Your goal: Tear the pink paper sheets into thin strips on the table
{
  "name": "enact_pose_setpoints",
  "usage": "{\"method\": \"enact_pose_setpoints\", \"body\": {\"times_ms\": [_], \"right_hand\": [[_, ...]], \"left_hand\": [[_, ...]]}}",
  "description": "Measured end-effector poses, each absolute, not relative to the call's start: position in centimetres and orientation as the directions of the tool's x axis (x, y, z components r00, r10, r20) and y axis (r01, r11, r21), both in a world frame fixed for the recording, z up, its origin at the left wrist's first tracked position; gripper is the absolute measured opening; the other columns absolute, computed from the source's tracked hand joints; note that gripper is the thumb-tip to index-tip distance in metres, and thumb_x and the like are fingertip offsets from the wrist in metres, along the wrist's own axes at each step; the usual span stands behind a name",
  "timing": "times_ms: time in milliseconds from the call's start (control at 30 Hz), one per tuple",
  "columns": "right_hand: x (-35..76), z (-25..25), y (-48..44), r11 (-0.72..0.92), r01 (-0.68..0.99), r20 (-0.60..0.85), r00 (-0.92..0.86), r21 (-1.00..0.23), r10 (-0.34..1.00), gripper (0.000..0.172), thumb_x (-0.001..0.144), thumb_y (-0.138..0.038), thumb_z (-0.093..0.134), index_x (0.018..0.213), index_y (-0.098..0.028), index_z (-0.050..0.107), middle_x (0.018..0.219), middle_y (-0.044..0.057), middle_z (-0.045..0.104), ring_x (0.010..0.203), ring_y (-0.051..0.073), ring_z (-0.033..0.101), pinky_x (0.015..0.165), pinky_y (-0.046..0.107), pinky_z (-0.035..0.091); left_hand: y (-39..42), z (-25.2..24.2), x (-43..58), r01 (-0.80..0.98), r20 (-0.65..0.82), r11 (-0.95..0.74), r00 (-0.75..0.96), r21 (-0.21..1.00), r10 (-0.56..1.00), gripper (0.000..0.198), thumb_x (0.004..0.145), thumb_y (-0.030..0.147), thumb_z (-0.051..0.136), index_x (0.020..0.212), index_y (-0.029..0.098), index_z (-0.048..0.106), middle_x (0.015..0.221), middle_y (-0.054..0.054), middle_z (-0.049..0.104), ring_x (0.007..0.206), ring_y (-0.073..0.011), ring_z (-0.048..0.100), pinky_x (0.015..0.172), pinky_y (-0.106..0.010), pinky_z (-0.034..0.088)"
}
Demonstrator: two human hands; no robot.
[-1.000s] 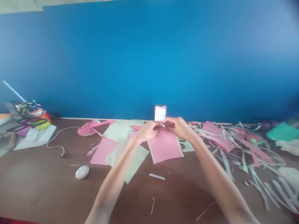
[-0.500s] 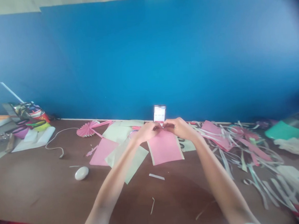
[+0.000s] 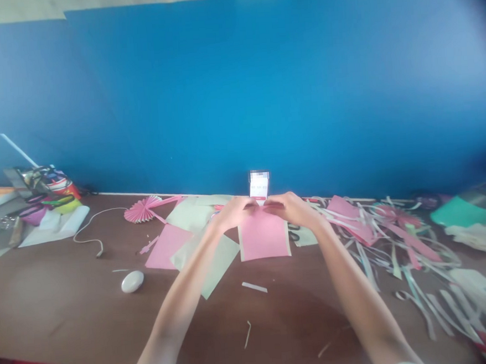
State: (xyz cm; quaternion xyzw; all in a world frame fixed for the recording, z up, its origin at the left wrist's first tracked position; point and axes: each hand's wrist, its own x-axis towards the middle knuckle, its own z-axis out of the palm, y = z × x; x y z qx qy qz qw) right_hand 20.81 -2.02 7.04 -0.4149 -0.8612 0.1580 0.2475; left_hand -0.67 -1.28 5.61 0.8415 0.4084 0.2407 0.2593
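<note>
Both hands grip the far edge of a pink sheet of paper (image 3: 264, 236) with pale side borders. My left hand (image 3: 237, 211) is closed on its far left part, and my right hand (image 3: 288, 207) on its far right part. The thumbs and fingertips meet near the middle; exactly how they pinch the edge is partly hidden. Just beyond the hands a lit phone (image 3: 259, 186) leans upright against the blue panel. Left of the sheet lie pale green papers (image 3: 219, 267) and another pink paper (image 3: 168, 247), partly behind my left forearm.
A pleated pink paper fan (image 3: 140, 210), a white mouse (image 3: 132, 282) and a white cable (image 3: 97, 214) lie to the left. Paper strips (image 3: 369, 262) are heaped at the right. A small white strip (image 3: 254, 287) lies in front. The blue panel (image 3: 237, 93) closes off the back.
The pink sheet's near edge has shifted up and slightly left, and the sheet looks squarer to me. My hands stay at its far edge, with a slight shift.
</note>
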Motion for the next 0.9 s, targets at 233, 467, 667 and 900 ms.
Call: {"method": "enact_pose_setpoints", "body": {"times_ms": [233, 467, 667, 900], "right_hand": [[19.87, 6.85, -2.18, 0.637, 0.678, 0.251, -0.588, -0.367, 0.769, 0.028, 0.089, -0.039, 0.047, 0.084, -0.023, 0.070, 0.076, 0.002, 0.070, 0.065, 0.015, 0.059, 0.055, 0.024, 0.032], [20.04, 6.37, -1.89, 0.633, 0.692, 0.297, -0.559, -0.348, 0.774, 0.024, 0.088, -0.035, 0.050, 0.087, -0.025, 0.071, 0.081, 0.002, 0.072, 0.071, 0.016, 0.062, 0.060, 0.024, 0.035], [20.39, 6.20, -1.68, 0.618, 0.674, 0.296, -0.543, -0.406, 0.786, 0.022, 0.086, -0.034, 0.052, 0.088, -0.025, 0.071, 0.084, 0.001, 0.073, 0.075, 0.017, 0.064, 0.062, 0.023, 0.038], [20.25, 6.25, -1.81, 0.614, 0.661, 0.306, -0.533, -0.431, 0.789, 0.021, 0.086, -0.032, 0.051, 0.088, -0.025, 0.071, 0.086, 0.001, 0.072, 0.075, 0.017, 0.063, 0.061, 0.024, 0.039]], "left_hand": [[-1.48, 5.63, -0.34, 0.546, 0.191, -0.557, 0.585, 0.626, 0.788, 0.025, 0.088, 0.031, 0.047, 0.095, 0.020, 0.069, 0.095, -0.005, 0.068, 0.085, -0.0188, 0.061, 0.070, -0.025, 0.042], [-1.59, 5.86, -0.63, 0.549, 0.184, -0.536, 0.569, 0.641, 0.802, 0.023, 0.085, 0.027, 0.049, 0.090, 0.020, 0.070, 0.092, -0.003, 0.069, 0.078, -0.0166, 0.061, 0.066, -0.024, 0.041], [-1.71, 5.88, -0.50, 0.569, 0.183, -0.509, 0.533, 0.645, 0.826, 0.028, 0.086, 0.032, 0.045, 0.089, 0.019, 0.069, 0.089, -0.003, 0.068, 0.073, -0.0155, 0.059, 0.060, -0.024, 0.037], [-1.79, 6.03, -0.40, 0.556, 0.179, -0.497, 0.528, 0.666, 0.830, 0.029, 0.086, 0.032, 0.044, 0.091, 0.019, 0.069, 0.091, -0.004, 0.068, 0.076, -0.0171, 0.060, 0.064, -0.024, 0.040]]}}
